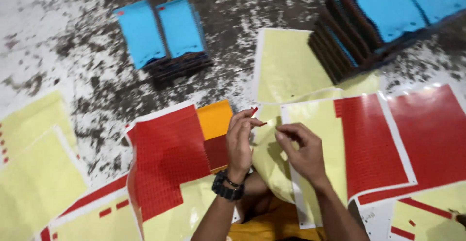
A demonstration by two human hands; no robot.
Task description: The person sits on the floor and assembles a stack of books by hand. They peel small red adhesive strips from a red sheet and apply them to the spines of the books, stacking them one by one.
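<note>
On the speckled grey and white floor we see many sheets spread around the two hands. Our left hand, with a black watch at the wrist, pinches a very small red sticker between thumb and forefinger, and a second tiny red piece stands up at the fingertips; the other fingers are curled in. Our right hand is just beside it, fingers bent and nearly closed, the tips resting on a pale yellow backing sheet; whether they really grip it, we cannot tell. The stickers sit between both hands, just above this sheet. At the left lies a red sticker sheet cut in a fine grid of small rectangles, with a smooth orange sheet under its corner. At the right lie two more glossy red sheets with white borders. Empty yellow backing papers lie at the far left, partly cut off by the edge. Farther away stand two stacks of dark flat pieces with blue rectangular covers, a small one and a larger one, which is cut off at the top. What these stacks are made of is hard to make out.
</note>
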